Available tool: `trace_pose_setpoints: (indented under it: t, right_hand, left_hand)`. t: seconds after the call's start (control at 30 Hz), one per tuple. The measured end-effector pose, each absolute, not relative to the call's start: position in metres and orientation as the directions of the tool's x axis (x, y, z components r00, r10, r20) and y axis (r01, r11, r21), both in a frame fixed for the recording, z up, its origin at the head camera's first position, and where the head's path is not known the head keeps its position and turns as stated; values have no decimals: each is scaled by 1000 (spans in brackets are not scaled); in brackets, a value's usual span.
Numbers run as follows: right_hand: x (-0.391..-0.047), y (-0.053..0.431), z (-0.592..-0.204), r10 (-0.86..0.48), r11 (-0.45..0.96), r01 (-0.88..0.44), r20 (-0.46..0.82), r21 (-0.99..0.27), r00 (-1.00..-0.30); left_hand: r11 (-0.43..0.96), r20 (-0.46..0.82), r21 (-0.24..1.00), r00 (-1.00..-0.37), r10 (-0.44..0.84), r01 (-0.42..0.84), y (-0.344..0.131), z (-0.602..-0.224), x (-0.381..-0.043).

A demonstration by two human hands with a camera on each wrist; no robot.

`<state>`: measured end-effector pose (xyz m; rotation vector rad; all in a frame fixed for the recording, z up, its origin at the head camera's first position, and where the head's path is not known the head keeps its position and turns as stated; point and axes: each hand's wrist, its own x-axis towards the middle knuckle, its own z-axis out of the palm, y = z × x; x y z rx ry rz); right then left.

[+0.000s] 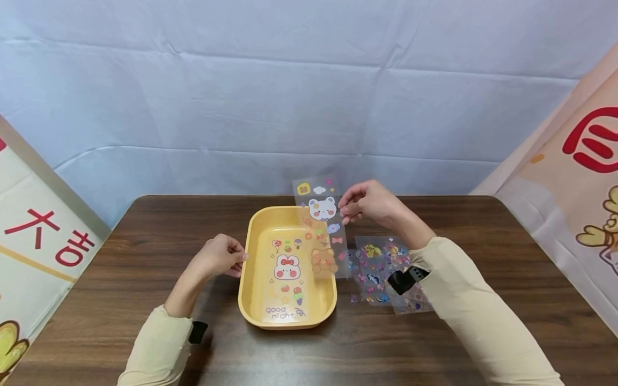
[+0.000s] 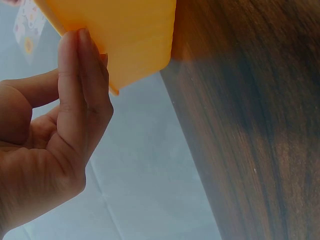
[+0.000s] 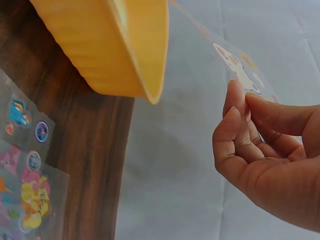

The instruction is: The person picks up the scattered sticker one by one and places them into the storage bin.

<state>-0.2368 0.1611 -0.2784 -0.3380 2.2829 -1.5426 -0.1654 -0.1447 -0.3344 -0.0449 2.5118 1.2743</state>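
My right hand (image 1: 369, 205) pinches the right edge of a clear sticker sheet (image 1: 336, 241) between thumb and fingers. The sheet, printed with a white bear and a brown bear, hangs over the right side of a yellow plastic tray (image 1: 248, 316). In the right wrist view that sheet (image 3: 235, 65) appears nearly edge-on. At the tray's left rim, my left hand (image 1: 220, 256) holds on with its fingertips; the left wrist view shows its fingers (image 2: 72, 95) against the outer wall. Inside the tray lies another clear sheet with a bunny (image 1: 287, 268) and "good night" lettering.
Several overlapping clear sheets of colourful cartoon stickers (image 1: 373, 279) lie on the brown wooden table (image 1: 145, 257) right of the tray, partly beneath my right forearm. A pale cloth (image 1: 270, 107) hangs behind the table, with printed banners (image 1: 53, 225) at both sides.
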Motion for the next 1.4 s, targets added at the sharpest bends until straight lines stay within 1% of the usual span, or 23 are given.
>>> trace_pose_setpoints:
  t: [0.2, 0.43, 0.73, 0.93, 1.4]
  right_hand:
    - [-234, 155, -285, -409, 346, 4, -155, -938, -899]
    - [-232, 148, -290, -420, 352, 44, -200, -935, -885]
    - [-230, 138, -300, -446, 368, 6, -182, -930, -876]
    - [-226, 132, -301, -440, 377, 20, -198, -926, -876]
    - [-220, 117, -299, -514, 317, 31, -199, -948, -834]
  left_hand:
    - [599, -299, 782, -947, 119, -171, -145, -334, -166]
    - [594, -299, 786, -946, 121, -173, -145, -334, -165]
    - [594, -299, 786, -946, 125, -170, -145, -335, -165]
    - [601, -296, 782, -947, 122, -167, -144, -334, -165]
    - [612, -303, 771, -947, 110, -175, -142, -329, -162]
